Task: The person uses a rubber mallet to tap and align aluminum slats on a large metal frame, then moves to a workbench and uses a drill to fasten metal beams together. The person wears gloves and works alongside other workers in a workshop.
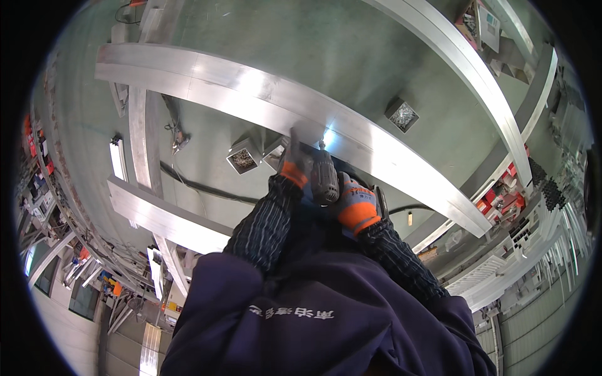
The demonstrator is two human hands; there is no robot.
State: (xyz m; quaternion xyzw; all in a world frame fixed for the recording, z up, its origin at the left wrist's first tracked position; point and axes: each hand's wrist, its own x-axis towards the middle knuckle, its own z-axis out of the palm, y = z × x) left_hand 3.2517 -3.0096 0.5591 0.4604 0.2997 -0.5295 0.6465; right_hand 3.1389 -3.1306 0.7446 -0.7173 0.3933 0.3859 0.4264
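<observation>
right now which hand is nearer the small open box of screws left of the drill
Left. The left hand presses the aluminium bar just right of the box; the right hand grips the drill farther right.

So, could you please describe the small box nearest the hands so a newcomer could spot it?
Start at the long aluminium beam crossing the grey floor. Just below it, left of the gloved left hand, sits a small square open box. Unlike the lone box beyond the beam, it sits nearest the drill.

a metal workshop, shown by long aluminium beams (351,135) laid across a green floor (351,56), small boxes of screws (402,115), stacked profiles (552,250)
</observation>
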